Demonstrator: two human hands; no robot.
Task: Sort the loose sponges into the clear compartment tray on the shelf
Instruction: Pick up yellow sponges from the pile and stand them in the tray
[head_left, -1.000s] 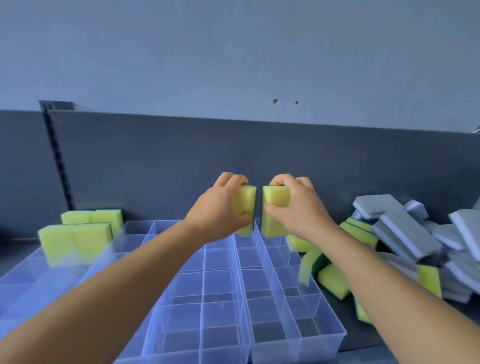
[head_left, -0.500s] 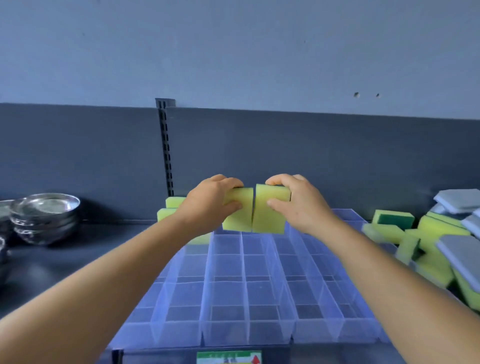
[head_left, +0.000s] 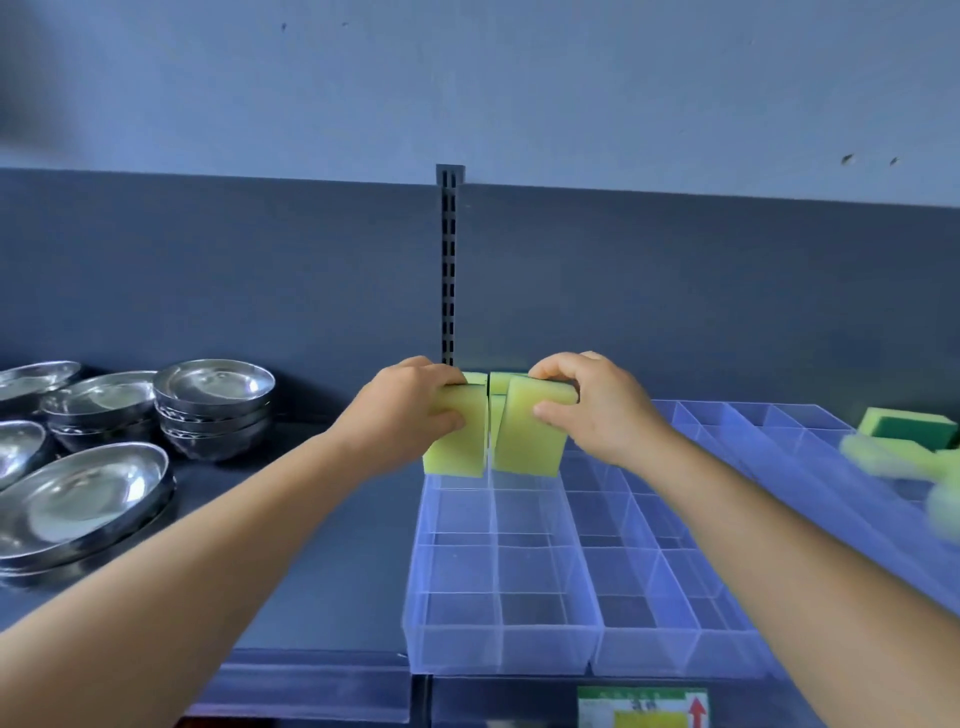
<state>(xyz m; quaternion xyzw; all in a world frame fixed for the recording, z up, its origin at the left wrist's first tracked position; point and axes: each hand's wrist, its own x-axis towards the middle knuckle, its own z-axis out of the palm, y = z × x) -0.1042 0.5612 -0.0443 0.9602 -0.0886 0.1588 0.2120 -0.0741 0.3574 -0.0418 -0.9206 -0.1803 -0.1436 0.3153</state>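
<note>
Yellow sponges in hand: two, one per hand, held upright side by side at the far-left end of the tray, lower edges at or just inside the rim; can't tell if they're seated yet.
Left sponge (head_left: 457, 441): left hand (head_left: 400, 415) grips it, fingers over the top, thumb on the near face.
Right sponge (head_left: 530, 436): right hand (head_left: 602, 410) pinches it the same way.
Sponges behind: more yellow edges show between and behind the two held ones, likely already stood in the back compartments; count unclear.
Tray (head_left: 498, 670): clear, many compartments, sits on the shelf (head_left: 322, 571); every near compartment in view holds nothing.
Loose sponges: a green-and-yellow one (head_left: 909, 426) at the tray's far right, plus blurred pale-green shapes (head_left: 924, 473) by the right edge, probably more.
Progress: early, judging by the bare compartments; current pair is mid-placement, most of the sorting left.
Other: stacked steel bowls (head_left: 213, 400) and oval dishes (head_left: 78, 493) on the shelf to the left, well apart from the tray.
</note>
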